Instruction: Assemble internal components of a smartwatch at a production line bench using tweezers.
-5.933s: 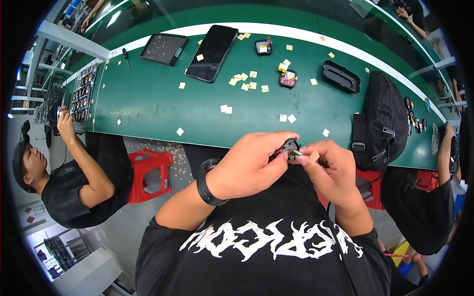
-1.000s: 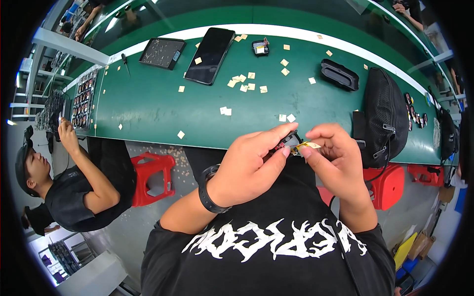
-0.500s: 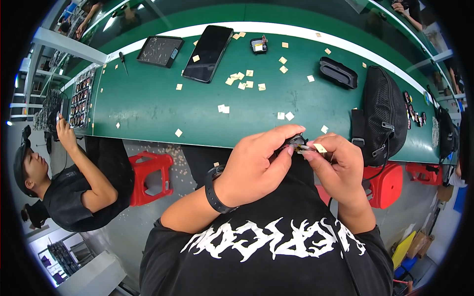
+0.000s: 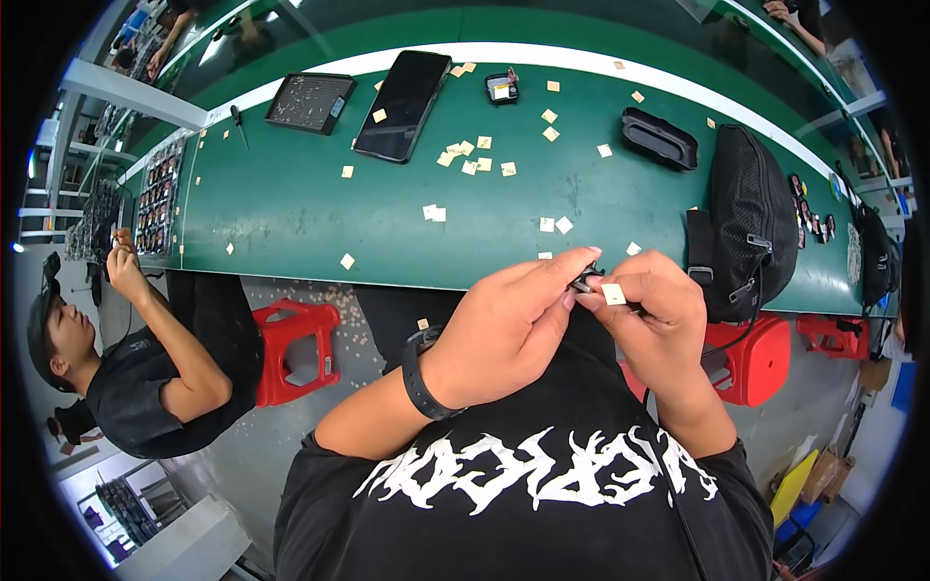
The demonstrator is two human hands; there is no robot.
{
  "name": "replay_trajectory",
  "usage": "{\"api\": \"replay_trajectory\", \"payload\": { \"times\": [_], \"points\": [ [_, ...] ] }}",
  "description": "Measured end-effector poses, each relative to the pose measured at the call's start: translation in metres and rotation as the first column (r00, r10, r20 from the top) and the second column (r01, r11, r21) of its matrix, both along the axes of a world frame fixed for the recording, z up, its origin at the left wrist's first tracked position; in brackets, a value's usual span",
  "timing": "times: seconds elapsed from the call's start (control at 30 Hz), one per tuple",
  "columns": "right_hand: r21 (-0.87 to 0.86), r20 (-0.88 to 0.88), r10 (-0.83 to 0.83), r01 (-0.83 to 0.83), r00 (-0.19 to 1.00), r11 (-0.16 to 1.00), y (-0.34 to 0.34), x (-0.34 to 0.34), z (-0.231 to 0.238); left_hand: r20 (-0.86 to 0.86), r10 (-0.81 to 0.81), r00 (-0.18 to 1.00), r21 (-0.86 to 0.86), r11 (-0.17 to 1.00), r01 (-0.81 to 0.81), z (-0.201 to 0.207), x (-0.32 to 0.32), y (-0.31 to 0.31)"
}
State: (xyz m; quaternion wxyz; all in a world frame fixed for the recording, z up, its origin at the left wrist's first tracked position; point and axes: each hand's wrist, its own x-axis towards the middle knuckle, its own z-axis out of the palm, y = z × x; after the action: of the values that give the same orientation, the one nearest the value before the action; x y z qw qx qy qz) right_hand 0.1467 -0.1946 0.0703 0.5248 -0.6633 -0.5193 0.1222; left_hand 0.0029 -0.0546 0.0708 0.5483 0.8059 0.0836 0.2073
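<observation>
Just in front of my body, by the table's near edge, my left hand (image 4: pixel 504 320) is closed around a small black part (image 4: pixel 584 278), mostly covered by the fingers. A black wristband (image 4: pixel 418 376) circles that wrist. My right hand (image 4: pixel 659 315) meets it from the right, thumb and fingers pinched together. A small cream square tag (image 4: pixel 613 294) sticks out at those right fingertips, close against the black part. Whether the right fingers also grip part of the black piece is hidden.
Cream paper squares (image 4: pixel 483 142) are strewn over the green table (image 4: pixel 291 213). Farther back lie a screw tray (image 4: pixel 308 102), a phone (image 4: pixel 407 107), a small black casing (image 4: pixel 503 88) and a black case (image 4: pixel 659 138). A black bag (image 4: pixel 751 223) stands right. Another person (image 4: pixel 145 358) sits left.
My right fingers have closed in on the black part and turned slightly, so the cream tag has shifted left. My left hand stays nearly in place.
</observation>
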Motion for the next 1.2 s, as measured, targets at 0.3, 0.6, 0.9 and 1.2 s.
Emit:
{"api": "replay_trajectory", "payload": {
  "times": [0.3, 0.6, 0.9, 1.2],
  "points": [
    [-0.091, -0.723, -0.051, -0.022, 0.689, 0.996, 0.003, 0.007, -0.003, 0.026, -0.073, 0.997, -0.014, 0.997, 0.073, -0.005, -0.003, 0.000],
    [-0.087, -0.659, -0.012, -0.060, 0.752, 0.994, -0.003, 0.008, 0.007, -0.128, -0.121, 0.984, -0.703, 0.711, -0.004, 0.002, -0.009, -0.001],
    [-0.264, 0.243, 0.199, -0.133, 0.949, 0.955, -0.035, 0.023, 0.028, -0.121, -0.204, 0.972, -0.725, 0.687, 0.054, 0.017, -0.018, 0.015],
    [-0.150, 0.477, 0.157, -0.096, 0.865, 0.984, -0.024, 0.019, 0.055, -0.171, -0.221, 0.960, -0.563, 0.821, 0.089, 0.029, -0.021, 0.014]
  ]
}}
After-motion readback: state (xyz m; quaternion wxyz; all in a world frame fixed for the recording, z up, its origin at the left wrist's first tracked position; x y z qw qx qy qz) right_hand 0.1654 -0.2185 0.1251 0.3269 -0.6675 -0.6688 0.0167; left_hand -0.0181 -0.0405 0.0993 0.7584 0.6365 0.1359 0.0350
